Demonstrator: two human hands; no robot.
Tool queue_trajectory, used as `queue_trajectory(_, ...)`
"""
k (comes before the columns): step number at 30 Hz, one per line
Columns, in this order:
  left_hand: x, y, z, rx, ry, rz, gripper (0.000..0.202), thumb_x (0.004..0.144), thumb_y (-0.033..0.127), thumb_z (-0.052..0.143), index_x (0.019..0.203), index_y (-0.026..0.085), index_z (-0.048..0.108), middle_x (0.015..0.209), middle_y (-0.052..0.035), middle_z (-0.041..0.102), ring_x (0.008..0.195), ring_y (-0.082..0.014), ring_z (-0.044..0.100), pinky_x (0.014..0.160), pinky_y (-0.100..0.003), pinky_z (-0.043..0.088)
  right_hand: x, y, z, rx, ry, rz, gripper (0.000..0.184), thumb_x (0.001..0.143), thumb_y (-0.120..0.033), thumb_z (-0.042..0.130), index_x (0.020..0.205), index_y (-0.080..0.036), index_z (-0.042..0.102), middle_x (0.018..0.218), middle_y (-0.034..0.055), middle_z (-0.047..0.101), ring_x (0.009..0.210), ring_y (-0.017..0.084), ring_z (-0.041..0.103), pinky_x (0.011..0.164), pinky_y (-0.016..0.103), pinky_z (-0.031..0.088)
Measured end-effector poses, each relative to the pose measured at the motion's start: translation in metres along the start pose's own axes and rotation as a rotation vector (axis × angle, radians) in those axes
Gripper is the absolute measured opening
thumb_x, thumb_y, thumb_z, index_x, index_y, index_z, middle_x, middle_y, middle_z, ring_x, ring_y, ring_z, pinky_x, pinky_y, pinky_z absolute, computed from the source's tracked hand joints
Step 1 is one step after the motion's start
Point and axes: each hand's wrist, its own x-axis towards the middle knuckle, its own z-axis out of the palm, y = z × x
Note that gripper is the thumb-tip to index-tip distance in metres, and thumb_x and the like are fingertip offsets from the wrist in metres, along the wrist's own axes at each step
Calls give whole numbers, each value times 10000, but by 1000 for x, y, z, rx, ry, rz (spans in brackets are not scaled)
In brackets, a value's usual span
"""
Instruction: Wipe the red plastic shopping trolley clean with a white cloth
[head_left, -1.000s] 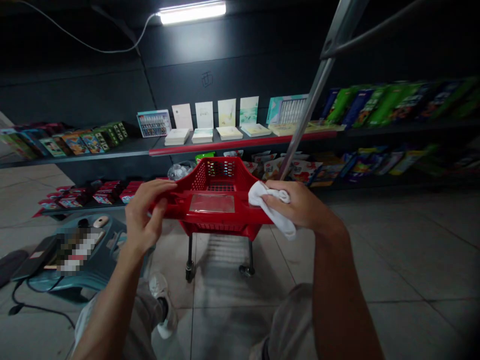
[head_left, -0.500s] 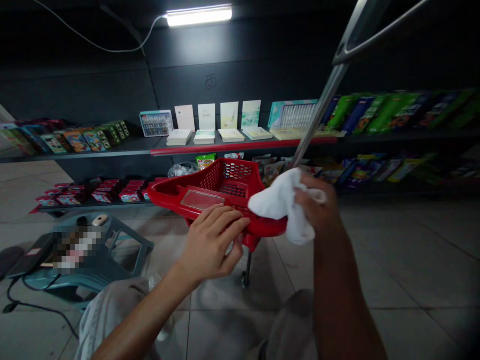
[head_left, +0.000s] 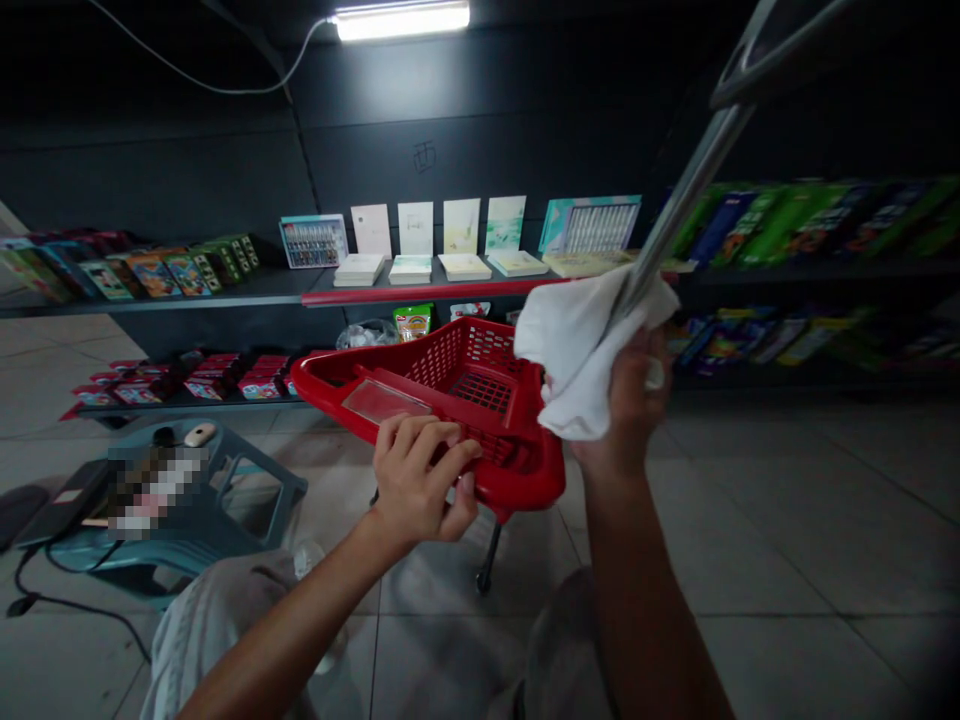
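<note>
A red plastic shopping basket (head_left: 525, 470) on small wheels is tilted in front of me, with a grid-patterned bottom and a long metal handle (head_left: 679, 205) slanting up to the right. My left hand (head_left: 420, 475) is closed on its near rim, fingers curled over the top edge. In my right hand (head_left: 630, 400) is a white cloth (head_left: 574, 345), bunched up and laid against the lower part of the metal handle. The cloth covers part of the basket's right side, and the right fingertips are hidden behind cloth and handle.
Behind the basket runs a dark shelf with a red edge strip (head_left: 420, 292), carrying books, boxes and green snack bags (head_left: 787, 225). At the left, a blue-grey plastic stool (head_left: 255, 480) holds a mouse (head_left: 200, 434) and a black device. My knees are below.
My right hand has raised the cloth from the basket's rim to the lower part of the handle, and the cloth has spread. The basket and its handle have shifted and tilted slightly.
</note>
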Motion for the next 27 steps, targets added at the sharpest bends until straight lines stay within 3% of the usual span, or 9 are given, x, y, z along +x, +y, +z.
queue_trajectory(2, -5, -8, 0, 10, 51, 2, 235, 867, 311, 470, 945, 260, 686, 866, -71, 650, 871, -261, 594, 817, -465, 399, -6, -5, 8, 98, 171, 45, 499, 985, -598, 344, 1247, -225, 549, 1085, 129, 613, 991, 266, 622, 807, 367, 535)
queue_trajectory(3, -7, -13, -1, 11, 73, 2, 245, 881, 326, 452, 929, 258, 683, 855, -72, 644, 860, -261, 592, 815, -467, 397, -8, -7, 11, 103, 190, 47, 486, 973, -602, 387, 1223, -229, 573, 1054, 125, 621, 991, 274, 622, 811, 376, 536)
queue_trajectory(8, -16, -41, -5, -26, 139, -47, 348, 949, 359, 364, 841, 231, 670, 841, -88, 625, 860, -265, 575, 821, -487, 391, -18, -12, 30, 73, 27, 39, 468, 1000, -547, 352, 1276, -230, 559, 1068, 141, 637, 1048, 291, 631, 850, 395, 543)
queue_trajectory(14, -25, -79, -12, -64, 222, -139, 431, 975, 412, 324, 751, 223, 640, 852, -99, 620, 906, -278, 552, 873, -510, 411, -41, 3, 64, 160, -168, 63, 390, 992, -512, 394, 1209, -229, 552, 1018, 114, 667, 957, 255, 666, 829, 363, 563)
queue_trajectory(20, -34, -110, -26, -94, 255, -265, 504, 985, 471, 282, 729, 229, 643, 845, -82, 639, 917, -266, 584, 1012, -531, 422, -57, 13, 90, 120, -338, -17, 298, 993, -465, 451, 1144, -234, 563, 996, 100, 702, 933, 242, 681, 831, 340, 552)
queue_trajectory(27, -29, -132, -60, -110, 127, -298, 442, 996, 422, 360, 798, 220, 700, 874, -81, 723, 978, -265, 627, 1036, -502, 408, -64, 27, 104, -31, -509, -256, 246, 995, -290, 465, 1165, -247, 638, 1102, 124, 695, 1039, 278, 649, 944, 430, 507)
